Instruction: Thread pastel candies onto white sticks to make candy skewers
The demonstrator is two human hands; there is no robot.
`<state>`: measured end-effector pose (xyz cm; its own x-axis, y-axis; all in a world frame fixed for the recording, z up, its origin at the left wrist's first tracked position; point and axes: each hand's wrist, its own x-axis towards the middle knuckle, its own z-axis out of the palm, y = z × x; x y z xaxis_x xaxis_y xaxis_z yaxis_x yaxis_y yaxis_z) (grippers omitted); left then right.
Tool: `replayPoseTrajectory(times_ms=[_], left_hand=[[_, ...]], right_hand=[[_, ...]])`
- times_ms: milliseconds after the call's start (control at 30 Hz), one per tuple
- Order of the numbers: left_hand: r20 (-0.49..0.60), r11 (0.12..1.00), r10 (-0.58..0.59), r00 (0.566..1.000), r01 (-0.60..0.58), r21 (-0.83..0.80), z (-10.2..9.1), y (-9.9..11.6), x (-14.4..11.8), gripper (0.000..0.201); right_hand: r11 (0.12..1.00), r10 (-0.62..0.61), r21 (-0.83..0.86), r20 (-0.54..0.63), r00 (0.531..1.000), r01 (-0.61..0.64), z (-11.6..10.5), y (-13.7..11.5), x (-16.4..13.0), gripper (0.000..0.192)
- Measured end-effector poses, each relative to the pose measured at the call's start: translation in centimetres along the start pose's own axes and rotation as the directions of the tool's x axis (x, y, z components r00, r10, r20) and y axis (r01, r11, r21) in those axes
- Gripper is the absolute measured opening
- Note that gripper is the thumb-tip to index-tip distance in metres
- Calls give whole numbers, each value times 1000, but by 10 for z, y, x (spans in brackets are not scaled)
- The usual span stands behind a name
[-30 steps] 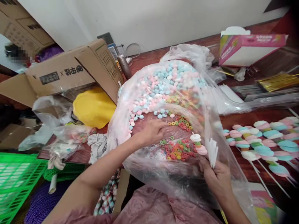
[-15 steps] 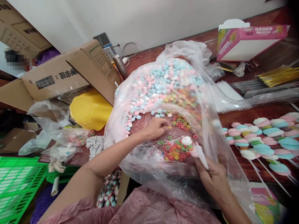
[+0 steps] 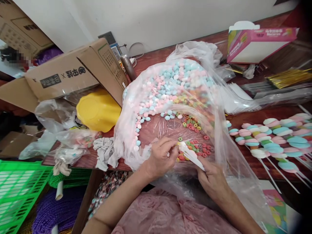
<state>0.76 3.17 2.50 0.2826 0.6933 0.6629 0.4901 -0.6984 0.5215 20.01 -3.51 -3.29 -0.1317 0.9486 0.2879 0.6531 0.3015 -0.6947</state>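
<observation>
My right hand (image 3: 211, 177) is closed around a bundle of white lollipop sticks (image 3: 193, 157), which lean up to the left with white candy at their tips. My left hand (image 3: 162, 157) pinches at those tips, with a small yellow candy ring (image 3: 180, 139) showing at its fingertips. Beneath both hands lies an opened clear plastic bag (image 3: 156, 130). Loose red, green and yellow candy rings (image 3: 202, 149) are scattered on it beside the sticks. Farther back, pink, blue and white candy discs (image 3: 168, 83) are heaped in the bag.
Finished candy skewers (image 3: 275, 139) lie at the right. A pink display box (image 3: 263, 42) and gold twist ties (image 3: 292, 79) are behind them. At left stand a cardboard box (image 3: 65, 76), a yellow container (image 3: 97, 110), grey gloves (image 3: 104, 152) and a green basket (image 3: 21, 191).
My left hand has moved from the candy rings toward me and right, up to the stick tips. My right hand has shifted slightly left with the sticks. The view has turned a little.
</observation>
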Motion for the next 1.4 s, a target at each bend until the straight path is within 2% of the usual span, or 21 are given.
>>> replayPoseTrajectory(times_ms=[67,133,200,300,367,433,533,567,633,667,700,767,833,867,933,1033,1133,1200,1300,1400], left_hand=[[-62,995,80,995,-76,69,1,0,-3,17],[-104,996,63,993,-56,68,1,0,-5,15],[-117,999,-48,992,46,-20,-2,0,-6,12],[-54,971,-193,980,183,-154,-7,3,-10,11],[-24,979,-165,986,161,-126,-9,3,-14,15],[6,995,-80,997,80,-55,-9,3,-17,18],[63,999,-17,998,20,-48,-7,2,-21,17],[63,995,-47,997,52,-79,-6,3,-21,16],[28,955,-209,977,210,-209,-4,4,-22,14],[10,893,-331,944,316,-320,-3,5,-22,14],[13,791,-457,889,413,-452,-3,6,-22,16],[91,497,-656,749,520,-695,-4,7,-20,28],[208,236,-738,642,533,-812,-7,7,-17,36],[248,155,-752,611,529,-834,-8,7,-16,36],[278,76,-770,574,515,-854,-9,6,-15,34],[260,62,-793,551,497,-865,-7,7,-16,34],[227,112,-801,554,511,-852,-2,8,-19,28],[208,178,-789,579,538,-824,-1,6,-21,21],[192,280,-745,638,561,-779,-2,4,-24,16],[210,287,-725,656,564,-774,-4,4,-24,16]], right_hand=[[998,14,55,58,998,-17,2,-7,-1,31],[997,26,68,90,996,-32,2,-10,-1,30],[999,43,28,94,995,-46,1,-8,0,30],[998,39,-57,91,995,-34,-3,-2,1,33],[996,18,-86,92,996,-10,-3,-1,1,32],[997,10,-82,87,996,-2,-3,-4,1,29],[999,30,-14,83,996,-29,-1,-10,1,27],[999,36,29,85,996,-39,-2,-11,1,26],[989,47,134,90,995,-59,-4,-13,2,26],[979,56,189,85,995,-71,-6,-13,3,27],[968,68,238,77,995,-85,-8,-12,4,30],[945,94,309,65,993,-109,-13,-11,5,37],[934,97,337,80,992,-118,-15,-11,6,40],[934,87,337,106,991,-118,-16,-12,6,39],[940,62,321,165,984,-113,-15,-14,6,35],[956,53,272,214,975,-112,-11,-17,5,35],[971,30,226,221,975,-81,-10,-21,5,34],[976,-4,212,236,972,-47,-12,-22,6,33],[977,-6,208,242,970,-46,-13,-22,5,34],[977,25,204,196,980,-66,-12,-22,4,33]])
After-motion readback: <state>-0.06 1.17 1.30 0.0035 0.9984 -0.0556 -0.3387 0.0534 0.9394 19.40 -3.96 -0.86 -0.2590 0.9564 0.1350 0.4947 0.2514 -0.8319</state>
